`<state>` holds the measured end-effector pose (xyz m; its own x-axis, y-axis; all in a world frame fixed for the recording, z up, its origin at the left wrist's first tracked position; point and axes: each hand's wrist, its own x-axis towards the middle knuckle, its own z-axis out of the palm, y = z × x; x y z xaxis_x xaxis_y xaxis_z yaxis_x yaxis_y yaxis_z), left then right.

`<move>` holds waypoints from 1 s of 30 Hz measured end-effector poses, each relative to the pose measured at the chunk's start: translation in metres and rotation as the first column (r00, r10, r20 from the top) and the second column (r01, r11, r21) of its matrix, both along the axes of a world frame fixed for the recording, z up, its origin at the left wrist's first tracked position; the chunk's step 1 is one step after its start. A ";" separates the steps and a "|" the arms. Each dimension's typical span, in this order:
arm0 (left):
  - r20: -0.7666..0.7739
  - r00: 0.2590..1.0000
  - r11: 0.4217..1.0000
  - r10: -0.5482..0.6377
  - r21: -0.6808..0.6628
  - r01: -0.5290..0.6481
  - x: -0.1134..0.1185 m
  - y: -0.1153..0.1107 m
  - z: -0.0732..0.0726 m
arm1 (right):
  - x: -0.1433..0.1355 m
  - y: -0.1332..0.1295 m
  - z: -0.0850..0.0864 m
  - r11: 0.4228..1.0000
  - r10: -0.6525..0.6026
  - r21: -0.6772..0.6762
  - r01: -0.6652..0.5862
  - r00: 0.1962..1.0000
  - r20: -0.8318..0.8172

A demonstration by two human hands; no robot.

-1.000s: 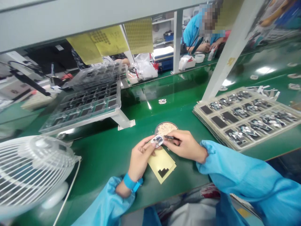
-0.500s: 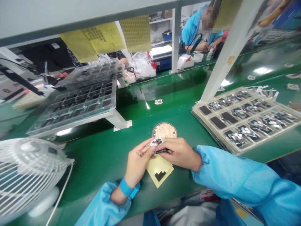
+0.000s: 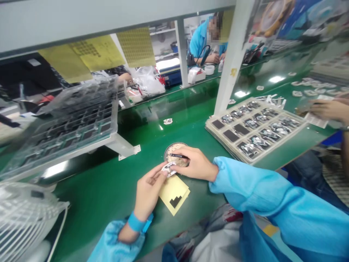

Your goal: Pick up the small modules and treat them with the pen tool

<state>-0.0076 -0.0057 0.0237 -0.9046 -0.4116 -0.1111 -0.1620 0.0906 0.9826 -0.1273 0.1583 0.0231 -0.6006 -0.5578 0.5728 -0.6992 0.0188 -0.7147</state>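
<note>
My left hand (image 3: 149, 183), a blue band on its wrist, pinches a small white-framed electronic part (image 3: 169, 169) between thumb and fingers. My right hand (image 3: 195, 163) is closed around slim black tweezers (image 3: 178, 155) with white lettering, which point left above the part. The right thumb reaches to the part's right edge and seems to touch it. Just beneath the hands lies a yellow sheet (image 3: 167, 193) with black stickers (image 3: 175, 201) near its lower corner. Behind the hands a round dish (image 3: 169, 148) of pale, grainy material is partly covered by my right hand.
Stacked trays (image 3: 242, 129) of parts stand at right, beside a post (image 3: 231, 58). On the left are a raised rack with clear trays (image 3: 89, 120) and a white fan (image 3: 27, 214). One loose part (image 3: 168, 121) lies ahead. A co-worker's hand (image 3: 331, 109) shows at far right.
The tweezers have gone from below the part to above it, and my right thumb has come onto the part. The view has turned right, bringing a co-worker's hand into sight.
</note>
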 end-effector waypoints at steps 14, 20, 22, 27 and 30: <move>-0.073 0.994 0.990 0.077 0.121 -0.068 -0.003 -0.023 0.001 | -0.011 0.126 0.065 0.838 -0.323 0.443 0.320 0.944 -0.070; 0.004 0.994 0.978 0.109 0.179 -0.108 -0.008 -0.019 0.011 | -0.045 0.218 0.058 0.617 -0.390 0.683 0.391 0.905 -0.166; 0.013 0.996 0.978 0.088 0.191 -0.089 -0.012 -0.017 0.013 | -0.048 0.227 0.053 0.620 -0.347 0.695 0.364 0.922 -0.174; 0.036 0.998 0.980 0.048 0.190 -0.054 -0.014 -0.015 0.019 | -0.057 0.239 0.057 0.688 -0.233 0.652 0.319 0.948 -0.219; 0.027 0.999 0.985 0.028 0.167 -0.033 -0.016 -0.015 0.024 | -0.057 0.234 0.070 0.770 -0.253 0.569 0.287 0.957 -0.140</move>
<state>-0.0235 -0.0203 0.0477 -0.8880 -0.4127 -0.2028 -0.1864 -0.0803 0.9792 -0.1842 0.3923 0.0936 -0.7559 -0.6127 0.2306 -0.6378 0.6099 -0.4704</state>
